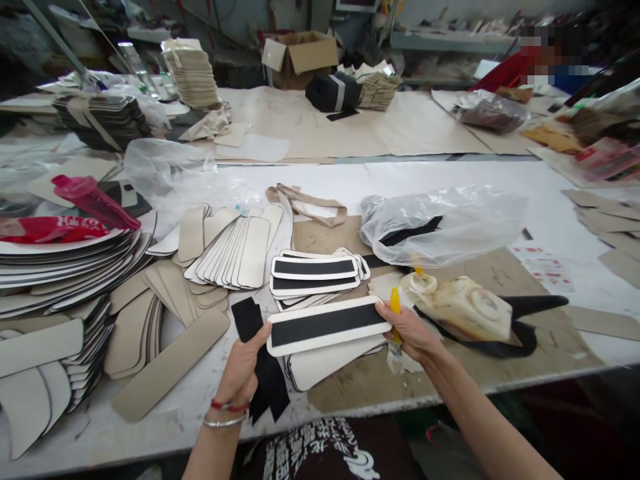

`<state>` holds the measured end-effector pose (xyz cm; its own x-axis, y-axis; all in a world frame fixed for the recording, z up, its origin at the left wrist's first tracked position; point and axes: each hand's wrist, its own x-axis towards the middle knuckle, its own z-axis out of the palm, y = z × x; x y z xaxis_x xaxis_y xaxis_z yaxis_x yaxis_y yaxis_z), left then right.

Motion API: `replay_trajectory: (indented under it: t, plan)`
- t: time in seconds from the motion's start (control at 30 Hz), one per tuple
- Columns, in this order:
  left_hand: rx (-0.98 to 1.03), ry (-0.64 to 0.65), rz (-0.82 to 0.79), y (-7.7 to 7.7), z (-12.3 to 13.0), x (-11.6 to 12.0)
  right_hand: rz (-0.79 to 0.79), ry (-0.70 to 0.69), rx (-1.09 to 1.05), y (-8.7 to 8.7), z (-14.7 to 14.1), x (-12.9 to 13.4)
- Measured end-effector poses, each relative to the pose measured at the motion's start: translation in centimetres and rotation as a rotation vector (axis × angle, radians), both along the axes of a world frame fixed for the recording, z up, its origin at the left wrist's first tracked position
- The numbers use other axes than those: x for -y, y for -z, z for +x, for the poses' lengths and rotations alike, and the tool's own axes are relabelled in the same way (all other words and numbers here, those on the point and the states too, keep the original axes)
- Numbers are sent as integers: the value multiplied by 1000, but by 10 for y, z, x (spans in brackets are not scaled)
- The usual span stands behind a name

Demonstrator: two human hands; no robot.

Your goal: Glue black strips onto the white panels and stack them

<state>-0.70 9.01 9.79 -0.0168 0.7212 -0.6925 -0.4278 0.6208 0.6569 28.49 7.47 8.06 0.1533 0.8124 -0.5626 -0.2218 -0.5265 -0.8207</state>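
Between my two hands is a long white rounded panel (327,325) with a black strip along its middle. My left hand (239,373) pinches its left end, thumb on top. My right hand (413,330) grips the right end and also holds a yellow-handled brush (395,303), bristles down. Beneath the panel lies a stack of plain white panels (325,367). Just behind it is a pile of similar black-striped panels (315,268). Black fabric strips (270,387) lie beside my left hand. To the right stands a stained whitish glue container (463,307).
Fanned beige and white pieces (235,253) and stacked curved pieces (60,273) cover the left side. A clear plastic bag (450,223) lies behind the container, near scissors-like black handles (530,307). An open cardboard box (313,57) stands at the back. Another person in red (505,73) is at far right.
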Motion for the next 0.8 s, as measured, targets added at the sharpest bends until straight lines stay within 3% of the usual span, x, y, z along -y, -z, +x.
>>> replay_trajectory:
  t: [0.13, 0.2, 0.27, 0.37, 0.43, 0.5, 0.6, 0.8]
  plan:
    - [-236, -36, 111, -3, 4, -57, 52, 36, 48, 4, 1, -54]
    - [-410, -39, 164, 1, 3, -76, 44, 11, 216, 9, 3, -75]
    - [-552, -13, 208, 9, -1, -80, 41, -63, 520, 12, 9, -86]
    - [-659, 120, 161, 27, -10, -58, 89, -181, 992, 11, 19, -81]
    - [-688, 227, 62, 38, -14, -29, 121, -208, 1114, 5, 23, -65]
    - [-689, 309, -16, 49, -13, 3, 131, -204, 1035, -2, 21, -45]
    - [-634, 374, -43, 64, -4, 41, 170, -155, 710, -10, 5, -14]
    - [-653, 306, 28, 93, 7, 66, 210, -159, 379, -3, -49, 32]
